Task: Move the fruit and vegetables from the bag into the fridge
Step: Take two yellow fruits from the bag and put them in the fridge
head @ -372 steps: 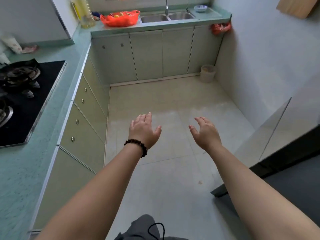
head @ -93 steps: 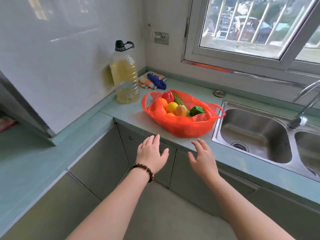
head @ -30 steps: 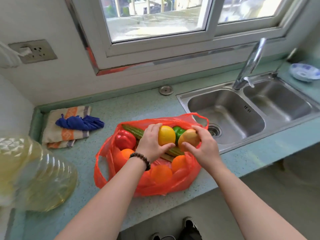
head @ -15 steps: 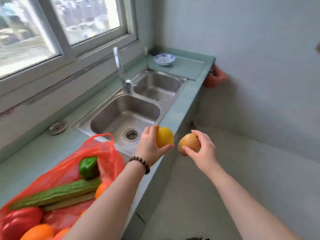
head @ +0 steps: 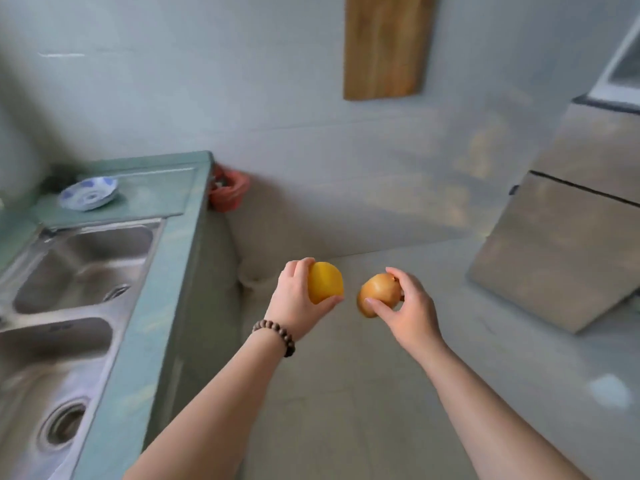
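Note:
My left hand (head: 294,299), with a bead bracelet on the wrist, grips a round yellow fruit (head: 325,283). My right hand (head: 405,306) holds a brownish onion (head: 379,294) by its fingertips. Both are held out over the floor, close together but apart. The fridge (head: 561,251) stands at the right with its doors shut, beyond my right hand. The red bag with the other produce is out of view.
A double steel sink (head: 62,306) sits in the green counter (head: 162,271) at the left, with a blue-and-white dish (head: 88,197) at its far end. A red bag (head: 227,192) hangs off the counter's end. A wooden board (head: 384,46) hangs on the wall.
My view has swung right, away from the red bag and window towards the wall and fridge. Both hands still carry the yellow fruit and the onion.

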Motion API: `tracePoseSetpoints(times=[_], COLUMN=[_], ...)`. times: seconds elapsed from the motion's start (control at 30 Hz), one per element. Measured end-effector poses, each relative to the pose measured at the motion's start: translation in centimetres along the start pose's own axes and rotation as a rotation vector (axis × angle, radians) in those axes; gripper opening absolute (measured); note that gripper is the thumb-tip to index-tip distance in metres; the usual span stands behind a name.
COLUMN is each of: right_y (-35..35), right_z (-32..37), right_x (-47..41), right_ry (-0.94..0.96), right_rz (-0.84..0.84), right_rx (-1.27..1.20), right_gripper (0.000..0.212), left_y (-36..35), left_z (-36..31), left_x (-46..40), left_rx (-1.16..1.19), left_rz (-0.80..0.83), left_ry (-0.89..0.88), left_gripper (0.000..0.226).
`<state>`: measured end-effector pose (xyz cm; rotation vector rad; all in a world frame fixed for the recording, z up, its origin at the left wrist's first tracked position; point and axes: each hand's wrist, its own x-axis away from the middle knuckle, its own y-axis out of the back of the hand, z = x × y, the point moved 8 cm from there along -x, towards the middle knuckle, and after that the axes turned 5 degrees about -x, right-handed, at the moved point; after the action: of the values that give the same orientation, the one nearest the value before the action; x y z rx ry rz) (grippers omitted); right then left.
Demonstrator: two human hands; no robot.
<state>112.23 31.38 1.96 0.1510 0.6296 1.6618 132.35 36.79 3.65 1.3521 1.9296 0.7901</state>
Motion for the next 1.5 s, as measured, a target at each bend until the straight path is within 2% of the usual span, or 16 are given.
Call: tracePoseSetpoints(times=[0.33, 0.67, 0.87, 1.13, 1.37, 1.5], right_y=[19.0, 29.7, 35.1, 41.8, 50.3, 56.7], right_z=[-11.6, -19.9, -24.0, -26.5, -28.4, -28.1], right_x=[-3.2, -7.2, -15.6, -29.5, -35.3, -37.3], right_ry=[-0.191, -0.349, -0.376, -0.358, -0.390, -0.290], right_rz=[-0.347, -0.552, -0.704, -0.840, -0.978, -1.041], right_rx=[0.108, 0.210, 0.228, 0.227, 0.262, 0.313], right_gripper=[0.064, 0.064, 0.063, 0.062, 0.065, 0.060], left_y=[-15.6, -28.1, -33.9, -38.4, -42.9, -46.2], left_z=[-17.7, -29.8, -35.1, -44.2, -52.5, -58.3], left_x=[-10.5, -19.0, -29.1, -43.5, -51.1, -53.4], left_rx=[0.071, 0.115, 0.182, 0.207, 0.250, 0.295], left_rz=[0.263, 0.472, 0.505, 0.506, 0.516, 0.549], left_ry=[-0.286, -0.460, -0.504, -0.672, -0.784, -0.834], left_gripper=[0.084, 0.085, 0.083, 0.081, 0.079, 0.077])
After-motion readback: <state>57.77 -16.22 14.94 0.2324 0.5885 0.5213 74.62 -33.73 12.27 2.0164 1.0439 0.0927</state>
